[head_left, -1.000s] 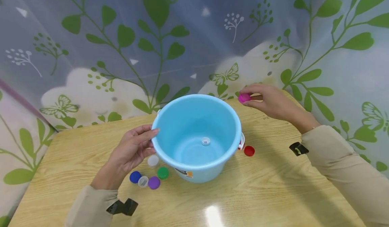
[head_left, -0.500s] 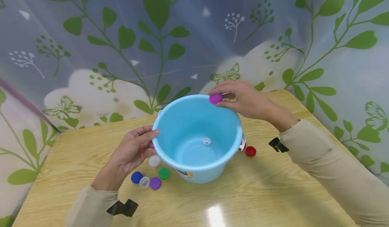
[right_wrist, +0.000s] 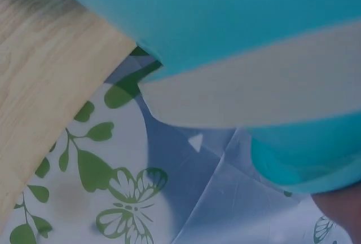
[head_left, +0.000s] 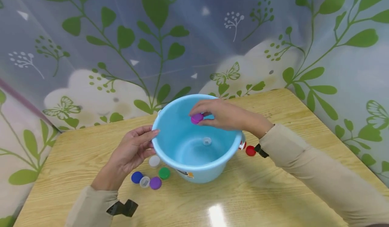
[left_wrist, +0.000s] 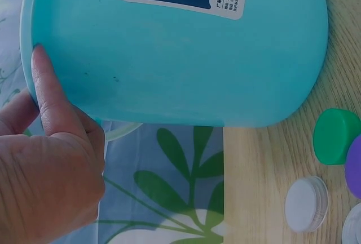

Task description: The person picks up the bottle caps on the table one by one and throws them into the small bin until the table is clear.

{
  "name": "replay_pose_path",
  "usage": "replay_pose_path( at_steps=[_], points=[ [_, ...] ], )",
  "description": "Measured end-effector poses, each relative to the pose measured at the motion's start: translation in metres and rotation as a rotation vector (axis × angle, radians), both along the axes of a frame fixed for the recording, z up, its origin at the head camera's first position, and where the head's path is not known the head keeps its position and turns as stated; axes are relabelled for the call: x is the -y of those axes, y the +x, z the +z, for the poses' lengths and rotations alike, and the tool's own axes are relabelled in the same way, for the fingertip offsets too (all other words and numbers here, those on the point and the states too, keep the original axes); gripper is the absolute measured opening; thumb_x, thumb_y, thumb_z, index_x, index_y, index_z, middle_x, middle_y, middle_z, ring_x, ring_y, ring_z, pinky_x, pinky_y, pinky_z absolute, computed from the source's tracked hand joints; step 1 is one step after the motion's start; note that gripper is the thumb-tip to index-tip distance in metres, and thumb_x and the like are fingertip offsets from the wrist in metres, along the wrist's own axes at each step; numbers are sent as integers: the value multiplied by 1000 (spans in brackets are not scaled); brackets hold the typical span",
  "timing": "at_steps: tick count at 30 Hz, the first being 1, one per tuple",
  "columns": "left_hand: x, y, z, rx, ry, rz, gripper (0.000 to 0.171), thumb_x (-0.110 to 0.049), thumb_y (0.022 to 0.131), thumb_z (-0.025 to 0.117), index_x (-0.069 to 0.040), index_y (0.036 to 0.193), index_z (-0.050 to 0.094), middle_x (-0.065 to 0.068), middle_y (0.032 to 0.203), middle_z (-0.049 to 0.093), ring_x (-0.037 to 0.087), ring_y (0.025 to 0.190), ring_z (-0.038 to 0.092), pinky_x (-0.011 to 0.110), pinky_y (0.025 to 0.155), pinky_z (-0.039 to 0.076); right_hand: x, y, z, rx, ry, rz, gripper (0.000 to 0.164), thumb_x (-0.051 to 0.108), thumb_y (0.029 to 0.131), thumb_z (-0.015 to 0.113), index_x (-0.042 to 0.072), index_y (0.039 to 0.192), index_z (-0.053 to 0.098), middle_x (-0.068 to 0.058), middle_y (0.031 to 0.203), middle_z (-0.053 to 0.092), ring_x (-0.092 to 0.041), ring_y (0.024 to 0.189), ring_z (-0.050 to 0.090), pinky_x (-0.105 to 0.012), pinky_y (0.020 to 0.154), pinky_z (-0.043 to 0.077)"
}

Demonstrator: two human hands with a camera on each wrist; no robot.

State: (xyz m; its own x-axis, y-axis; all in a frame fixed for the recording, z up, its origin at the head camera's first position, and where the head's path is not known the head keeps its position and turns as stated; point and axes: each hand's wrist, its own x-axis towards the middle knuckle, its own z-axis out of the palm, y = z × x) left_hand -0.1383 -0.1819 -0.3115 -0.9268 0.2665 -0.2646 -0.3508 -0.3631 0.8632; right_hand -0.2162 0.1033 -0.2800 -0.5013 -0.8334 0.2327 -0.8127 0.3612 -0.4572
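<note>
Within the mouth of the blue bucket (head_left: 209, 177), taking twelve o'clock as farthest from the wearer, we find the magenta cap (head_left: 197, 118) just to twelve of centre, pinched between thumb and fingers of the right hand (head_left: 223, 114). That forearm crosses the rim between two and three o'clock. We record the left hand (head_left: 133, 146) at nine, gripping the rim, thumb on its upper edge. Low inside the bucket, toward one, lies a small white cap (head_left: 207, 141).

Outside, on the wooden surface (head_left: 282, 193), we log a loose cluster between seven and eight: a flat white cap (head_left: 154, 161), a green cap (head_left: 164, 173), a purple cap (head_left: 156, 183), a translucent cap (head_left: 145, 181) and a blue cap (head_left: 137, 177). Past three we note a red cap (head_left: 250, 150) near the bucket's white handle fitting (head_left: 242, 145). Beyond the surface, toward twelve, hangs a leaf-patterned cloth (head_left: 121, 58).
</note>
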Motion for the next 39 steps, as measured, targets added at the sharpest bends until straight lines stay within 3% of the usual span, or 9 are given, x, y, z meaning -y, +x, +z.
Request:
replay_pose_path(
  at_steps=[12,20,24,28,32,39],
  points=[
    [0,1,-1,1,-8,2,9,-7,94,61,-3,101,59,10,79,64,16,64,65,27,61,59,4,4,-7,-38,75,7,26,18,91,68,11,116,66,4,110,63,-8,102,57,-25,92,48],
    [0,1,-1,3,22,-3,6,-7,94,61,-4,99,60,10,80,64,17,66,66,26,61,59,2,7,-5,4,106,-107,35,23,91,68,12,124,63,0,123,61,-14,116,53,-30,99,45],
    [-1,0,-2,0,36,-10,6,-7,94,61,-4,99,60,10,79,64,17,65,66,26,60,59,-1,7,-6,30,18,-149,37,20,92,66,9,126,60,-1,125,60,-15,114,55,-30,96,47],
    [-1,0,-3,-1,41,-15,6,-7,94,60,-4,99,60,11,78,64,17,65,66,26,60,59,-6,7,-9,56,-155,-203,36,17,93,64,6,128,58,-4,126,59,-17,112,57,-31,96,48],
    [-1,-1,-4,-4,44,-22,6,-7,95,60,-4,100,60,11,78,65,17,65,66,25,60,59,-17,5,-8,28,-300,-255,33,14,95,61,4,126,58,-7,124,60,-20,113,57,-32,98,47],
    [0,-1,-2,-29,17,-26,4,-6,95,59,-4,98,60,10,77,64,16,63,65,25,60,59,-57,2,-7,-10,-339,-402,32,13,96,59,3,126,58,-8,126,58,-24,113,57,-37,99,47]
  ],
)
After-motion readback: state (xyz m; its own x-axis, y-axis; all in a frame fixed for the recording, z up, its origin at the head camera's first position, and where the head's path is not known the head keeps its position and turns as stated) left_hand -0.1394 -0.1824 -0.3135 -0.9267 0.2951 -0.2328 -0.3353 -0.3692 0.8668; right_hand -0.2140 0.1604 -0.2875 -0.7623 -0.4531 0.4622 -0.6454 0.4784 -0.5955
